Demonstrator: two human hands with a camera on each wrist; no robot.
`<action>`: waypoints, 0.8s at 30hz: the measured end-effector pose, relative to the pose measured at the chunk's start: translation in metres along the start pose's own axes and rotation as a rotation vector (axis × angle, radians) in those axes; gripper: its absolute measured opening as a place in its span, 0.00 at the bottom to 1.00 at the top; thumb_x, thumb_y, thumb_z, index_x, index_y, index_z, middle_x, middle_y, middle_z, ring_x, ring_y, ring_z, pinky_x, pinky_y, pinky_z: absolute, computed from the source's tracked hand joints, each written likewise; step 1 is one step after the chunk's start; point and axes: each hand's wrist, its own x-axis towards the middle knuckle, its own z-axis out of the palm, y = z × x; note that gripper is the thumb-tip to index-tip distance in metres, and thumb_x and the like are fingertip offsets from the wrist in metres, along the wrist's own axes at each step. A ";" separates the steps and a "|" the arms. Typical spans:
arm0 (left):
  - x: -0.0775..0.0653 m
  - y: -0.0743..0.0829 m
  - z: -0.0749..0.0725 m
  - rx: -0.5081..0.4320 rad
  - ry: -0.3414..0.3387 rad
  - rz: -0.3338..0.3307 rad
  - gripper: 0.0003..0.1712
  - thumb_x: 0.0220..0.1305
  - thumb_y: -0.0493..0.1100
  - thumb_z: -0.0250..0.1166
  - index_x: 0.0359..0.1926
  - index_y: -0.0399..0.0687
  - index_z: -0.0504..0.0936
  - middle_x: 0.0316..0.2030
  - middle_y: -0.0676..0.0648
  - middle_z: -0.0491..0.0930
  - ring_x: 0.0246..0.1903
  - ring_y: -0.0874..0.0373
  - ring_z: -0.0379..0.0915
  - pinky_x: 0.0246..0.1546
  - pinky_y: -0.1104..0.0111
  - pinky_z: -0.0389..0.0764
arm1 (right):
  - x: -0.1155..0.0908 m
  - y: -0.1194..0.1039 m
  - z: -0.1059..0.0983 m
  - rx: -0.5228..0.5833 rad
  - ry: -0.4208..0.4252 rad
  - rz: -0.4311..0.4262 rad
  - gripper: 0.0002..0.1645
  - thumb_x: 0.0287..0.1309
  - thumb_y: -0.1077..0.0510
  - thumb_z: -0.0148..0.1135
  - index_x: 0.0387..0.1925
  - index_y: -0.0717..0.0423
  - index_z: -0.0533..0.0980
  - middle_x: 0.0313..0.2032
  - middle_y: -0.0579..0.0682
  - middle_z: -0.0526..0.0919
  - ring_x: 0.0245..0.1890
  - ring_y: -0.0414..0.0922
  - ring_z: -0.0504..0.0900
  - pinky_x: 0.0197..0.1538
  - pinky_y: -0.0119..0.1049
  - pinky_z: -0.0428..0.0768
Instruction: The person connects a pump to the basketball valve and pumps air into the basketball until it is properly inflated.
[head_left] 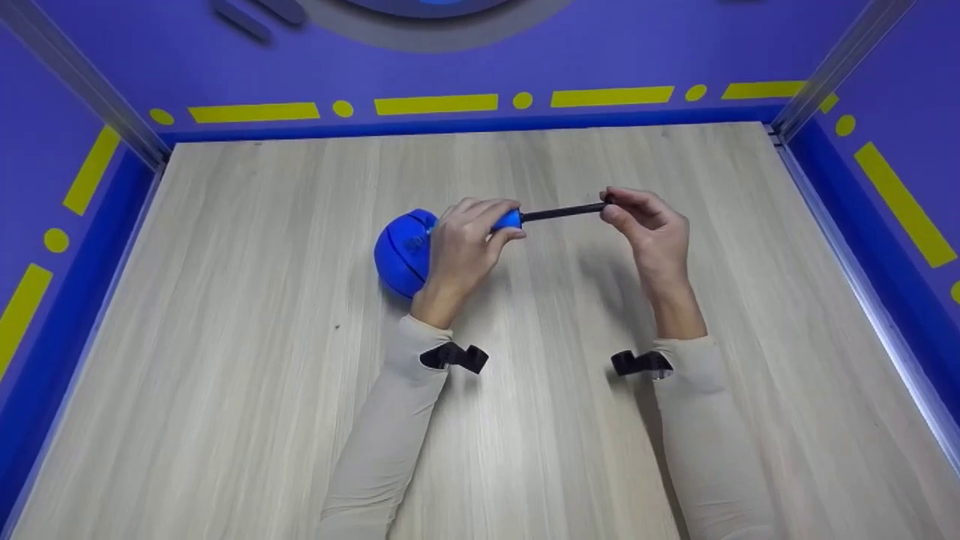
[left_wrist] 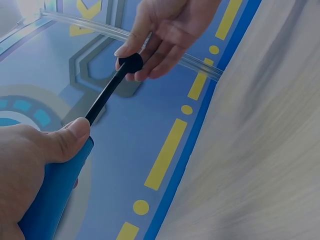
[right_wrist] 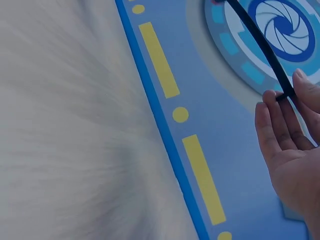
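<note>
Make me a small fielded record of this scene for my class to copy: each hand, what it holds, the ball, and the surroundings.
Left hand: grips the blue tube
Right hand: pinches the black knob
Rod: black, running between the tube and the knob
Ball: blue with dark seams, partly covered by the left hand
Tube touching ball: cannot tell, the left hand hides it
Table: pale wood grain
Back wall: purple-blue with yellow bars and dots

Head looks down; 2 wrist close-ups.
</note>
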 end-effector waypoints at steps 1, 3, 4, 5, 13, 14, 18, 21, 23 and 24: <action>0.000 0.000 0.000 -0.001 0.000 0.001 0.21 0.66 0.51 0.75 0.51 0.40 0.91 0.48 0.45 0.90 0.46 0.50 0.86 0.48 0.59 0.84 | 0.000 0.000 -0.001 0.009 0.006 0.007 0.16 0.63 0.72 0.73 0.53 0.72 0.84 0.50 0.63 0.88 0.52 0.52 0.88 0.56 0.41 0.84; -0.001 0.001 0.001 0.002 -0.001 0.005 0.21 0.66 0.51 0.75 0.51 0.40 0.91 0.47 0.45 0.90 0.45 0.49 0.86 0.48 0.59 0.84 | 0.000 0.001 0.001 0.028 0.005 0.022 0.17 0.62 0.72 0.73 0.53 0.72 0.84 0.50 0.63 0.88 0.51 0.52 0.88 0.56 0.42 0.84; -0.001 0.002 0.001 0.003 0.000 0.008 0.21 0.66 0.50 0.75 0.51 0.39 0.91 0.47 0.45 0.90 0.45 0.49 0.86 0.48 0.58 0.84 | -0.001 0.001 0.002 0.033 -0.002 0.029 0.17 0.62 0.73 0.73 0.52 0.72 0.84 0.50 0.62 0.89 0.52 0.53 0.88 0.57 0.42 0.84; -0.001 0.002 0.002 0.004 0.002 0.008 0.20 0.66 0.50 0.75 0.51 0.39 0.91 0.47 0.45 0.90 0.45 0.49 0.86 0.48 0.58 0.84 | -0.002 0.001 0.005 0.037 -0.009 0.035 0.17 0.62 0.73 0.73 0.52 0.72 0.84 0.49 0.62 0.89 0.52 0.52 0.88 0.57 0.42 0.84; -0.003 0.008 0.005 0.006 0.001 0.024 0.20 0.66 0.50 0.74 0.50 0.38 0.90 0.46 0.44 0.90 0.43 0.48 0.84 0.47 0.57 0.83 | -0.012 0.007 0.033 -0.018 -0.085 0.033 0.15 0.63 0.73 0.72 0.51 0.70 0.85 0.50 0.61 0.88 0.51 0.51 0.88 0.55 0.38 0.84; -0.003 0.009 0.006 0.006 -0.001 0.026 0.20 0.66 0.49 0.74 0.50 0.38 0.90 0.46 0.44 0.90 0.43 0.48 0.84 0.46 0.57 0.83 | -0.013 0.008 0.037 -0.028 -0.097 0.034 0.15 0.63 0.72 0.72 0.51 0.70 0.85 0.50 0.60 0.88 0.51 0.51 0.88 0.56 0.38 0.84; -0.003 0.012 0.008 0.006 -0.023 0.039 0.20 0.66 0.48 0.75 0.51 0.37 0.90 0.47 0.43 0.90 0.43 0.48 0.84 0.47 0.56 0.83 | -0.017 0.011 0.046 -0.047 -0.140 0.049 0.15 0.64 0.72 0.71 0.52 0.71 0.84 0.49 0.60 0.88 0.50 0.51 0.88 0.56 0.39 0.85; -0.003 0.014 0.010 0.002 -0.040 0.033 0.20 0.65 0.47 0.75 0.51 0.38 0.90 0.47 0.43 0.90 0.44 0.48 0.84 0.48 0.57 0.83 | -0.018 0.011 0.048 -0.047 -0.157 0.056 0.16 0.64 0.73 0.71 0.53 0.71 0.84 0.49 0.60 0.88 0.49 0.50 0.88 0.55 0.38 0.85; -0.002 0.014 0.010 -0.005 -0.048 0.024 0.20 0.66 0.48 0.75 0.52 0.38 0.90 0.47 0.44 0.90 0.44 0.48 0.84 0.48 0.57 0.83 | -0.017 0.010 0.046 -0.052 -0.159 0.044 0.16 0.64 0.73 0.71 0.53 0.71 0.84 0.49 0.60 0.88 0.49 0.51 0.88 0.54 0.38 0.85; -0.002 0.015 0.010 -0.009 -0.052 0.021 0.20 0.67 0.49 0.74 0.52 0.39 0.90 0.47 0.44 0.90 0.44 0.49 0.84 0.49 0.58 0.83 | -0.016 0.008 0.045 -0.060 -0.160 0.035 0.16 0.64 0.73 0.71 0.53 0.70 0.84 0.49 0.60 0.88 0.49 0.51 0.88 0.54 0.38 0.85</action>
